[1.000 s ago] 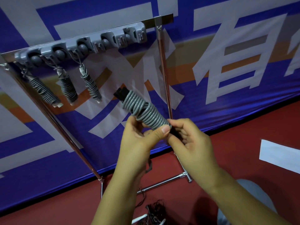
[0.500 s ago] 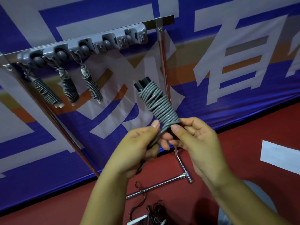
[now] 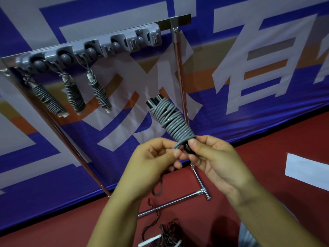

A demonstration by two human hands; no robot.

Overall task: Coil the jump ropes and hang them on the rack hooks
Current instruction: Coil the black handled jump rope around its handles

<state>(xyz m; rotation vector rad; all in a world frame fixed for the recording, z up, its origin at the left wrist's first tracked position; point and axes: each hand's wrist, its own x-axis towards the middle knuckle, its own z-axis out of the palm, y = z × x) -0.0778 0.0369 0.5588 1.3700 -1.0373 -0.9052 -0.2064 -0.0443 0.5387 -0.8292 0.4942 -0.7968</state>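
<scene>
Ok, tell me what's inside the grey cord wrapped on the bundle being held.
Two black handle ends stick out of the top of the grey cord coil. Their middle is covered by the wraps; the lower end is hidden by the right hand and left hand.

Your left hand [image 3: 156, 157] and right hand [image 3: 211, 157] pinch the lower end of a grey coiled jump rope [image 3: 170, 120], its black handles [image 3: 154, 101] pointing up toward the rack. Three coiled ropes [image 3: 74, 94] hang from the left end of the grey hook rail [image 3: 114, 45]. More ropes [image 3: 165, 234] lie on the red floor [image 3: 249, 175] at the rack's foot.
</scene>
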